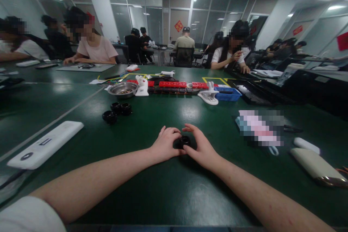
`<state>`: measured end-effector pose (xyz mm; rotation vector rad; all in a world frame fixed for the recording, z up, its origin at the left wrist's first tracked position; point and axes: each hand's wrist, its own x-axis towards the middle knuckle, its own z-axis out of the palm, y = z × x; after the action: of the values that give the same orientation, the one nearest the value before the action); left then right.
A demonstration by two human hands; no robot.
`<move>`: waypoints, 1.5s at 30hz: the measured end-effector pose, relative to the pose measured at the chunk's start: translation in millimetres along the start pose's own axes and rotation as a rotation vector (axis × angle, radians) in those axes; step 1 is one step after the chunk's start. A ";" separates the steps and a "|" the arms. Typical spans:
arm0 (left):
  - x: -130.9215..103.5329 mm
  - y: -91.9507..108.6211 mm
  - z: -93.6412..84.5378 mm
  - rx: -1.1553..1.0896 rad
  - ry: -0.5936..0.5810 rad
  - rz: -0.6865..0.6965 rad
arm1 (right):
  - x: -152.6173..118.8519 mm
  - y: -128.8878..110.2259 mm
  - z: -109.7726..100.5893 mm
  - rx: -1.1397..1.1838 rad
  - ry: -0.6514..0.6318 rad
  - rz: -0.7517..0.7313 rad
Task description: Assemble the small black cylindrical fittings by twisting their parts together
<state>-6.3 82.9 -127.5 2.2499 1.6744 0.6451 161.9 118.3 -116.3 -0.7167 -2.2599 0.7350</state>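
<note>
Apparently, the small glossy black cup-like piece point(185, 140) sits at twelve o'clock, low over the green bench point(195, 195), between the left hand point(166, 145) and right hand point(201, 146). Both curl around it, fingers bent; whether either truly grips is impossible to tell. It looks light, stiff and probably slick, so opposed fingertips on its outer wall should serve best. Markings on the white elongated case point(58, 136) at ten o'clock and the red diamond-shaped wall hanging point(178, 26) at twelve are illegible.
</note>
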 end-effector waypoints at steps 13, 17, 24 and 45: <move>0.1 -3.9 3.1 -0.001 0.022 0.029 | 2.0 0.0 -1.8 0.086 0.016 -0.010; 0.0 -1.8 1.2 0.003 0.012 0.014 | 1.9 1.6 0.9 0.012 0.095 0.038; 0.0 -0.8 0.2 -0.006 0.007 0.019 | 1.8 0.3 -2.2 0.121 0.011 0.004; 0.1 -2.2 0.9 0.003 0.005 0.030 | 0.7 1.9 0.2 0.006 0.096 0.031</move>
<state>-7.6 83.7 -129.2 2.2815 1.6484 0.6556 161.8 120.0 -117.4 -0.7693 -2.1638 0.7067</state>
